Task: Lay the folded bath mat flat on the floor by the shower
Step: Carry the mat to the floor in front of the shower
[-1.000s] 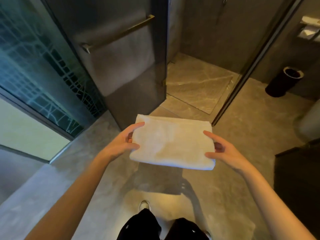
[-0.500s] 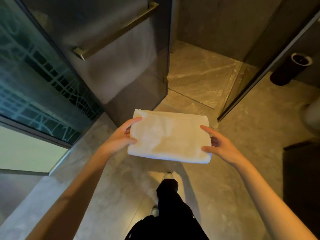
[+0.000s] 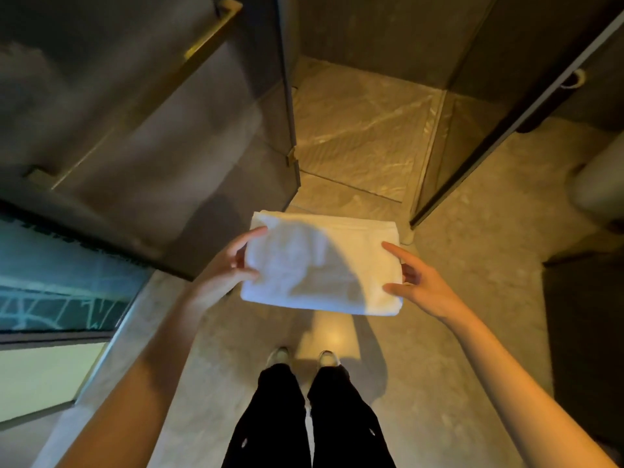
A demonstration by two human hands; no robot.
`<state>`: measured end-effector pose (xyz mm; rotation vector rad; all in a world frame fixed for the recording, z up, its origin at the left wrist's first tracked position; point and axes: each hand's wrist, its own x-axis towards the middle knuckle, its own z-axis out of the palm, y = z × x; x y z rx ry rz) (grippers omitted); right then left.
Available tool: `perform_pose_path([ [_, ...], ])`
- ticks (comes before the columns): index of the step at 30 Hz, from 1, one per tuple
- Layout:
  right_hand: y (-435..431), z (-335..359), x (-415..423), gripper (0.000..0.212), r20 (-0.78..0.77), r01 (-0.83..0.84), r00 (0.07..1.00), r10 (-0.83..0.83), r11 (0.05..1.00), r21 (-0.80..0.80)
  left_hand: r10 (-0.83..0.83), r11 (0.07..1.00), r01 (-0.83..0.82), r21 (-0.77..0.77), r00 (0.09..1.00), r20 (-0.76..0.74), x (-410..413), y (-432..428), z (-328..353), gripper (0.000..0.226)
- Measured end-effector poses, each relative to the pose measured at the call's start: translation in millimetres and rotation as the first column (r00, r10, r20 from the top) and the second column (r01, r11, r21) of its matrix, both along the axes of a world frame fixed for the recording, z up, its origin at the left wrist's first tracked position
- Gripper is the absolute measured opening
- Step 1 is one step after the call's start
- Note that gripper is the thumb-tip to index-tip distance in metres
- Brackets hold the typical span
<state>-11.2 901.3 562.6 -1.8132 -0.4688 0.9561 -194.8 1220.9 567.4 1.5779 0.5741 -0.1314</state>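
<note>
A white bath mat (image 3: pixel 324 261), folded into a thick rectangle, is held level in the air above the stone floor (image 3: pixel 439 332), just in front of the shower's open entrance (image 3: pixel 361 130). My left hand (image 3: pixel 228 265) grips its left edge, thumb on top and fingers underneath. My right hand (image 3: pixel 417 282) grips its right edge the same way. My feet stand side by side below the mat.
The open glass shower door (image 3: pixel 152 130) with a brass bar handle (image 3: pixel 202 45) stands on the left. A dark-framed glass panel (image 3: pixel 506 123) borders the shower on the right. A dark cabinet (image 3: pixel 584 332) is at the right edge, with a pale rounded fixture (image 3: pixel 601 184) beyond it.
I have stepped closer to the shower and my view has tilted down. Both feet now stand together. The mat stays folded between my hands.
</note>
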Motion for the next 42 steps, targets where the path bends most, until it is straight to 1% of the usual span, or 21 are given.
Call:
perform_pose_path([
  [5,24.0,-13.3,11.8,0.073,-0.011,0.079,0.997,-0.080,0.996,-0.030,-0.054,0.995,0.048,-0.089,0.997,-0.059,38.8,34.6,-20.8,0.083],
  [9,37.7,-36.4,10.5,0.071,-0.012,0.168,0.986,-0.169,0.984,-0.065,-0.106,0.985,0.093,-0.148,0.991,-0.081,67.2,56.9,-50.3,0.083],
  [13,50.0,-72.4,14.4,0.071,-0.020,0.224,0.974,-0.227,0.971,-0.084,-0.167,0.975,0.149,-0.163,0.980,-0.108,90.2,76.2,-89.9,0.080],
  [18,59.3,-134.0,21.2,0.072,-0.049,0.275,0.958,-0.282,0.954,-0.115,-0.182,0.976,0.159,-0.147,0.971,-0.153,111.8,81.1,-152.8,0.077],
  [23,55.1,-213.1,32.0,0.073,-0.104,0.276,0.950,-0.293,0.949,-0.153,-0.182,0.983,0.171,-0.073,0.966,-0.184,127.0,72.7,-227.3,0.078],
  [27,45.3,-284.3,36.4,0.073,-0.106,0.283,0.947,-0.302,0.946,-0.160,-0.193,0.981,0.193,-0.020,0.962,-0.195,132.7,61.9,-294.7,0.079],
  [35,29.5,-452.0,29.4,0.074,-0.098,0.333,0.930,-0.354,0.925,-0.182,-0.242,0.970,0.241,-0.033,0.954,-0.175,140.0,50.0,-460.4,0.077],
  [42,32.4,-599.5,35.4,0.074,-0.090,0.331,0.932,-0.350,0.927,-0.176,-0.260,0.966,0.258,-0.030,0.955,-0.145,145.3,56.2,-606.8,0.077],
])
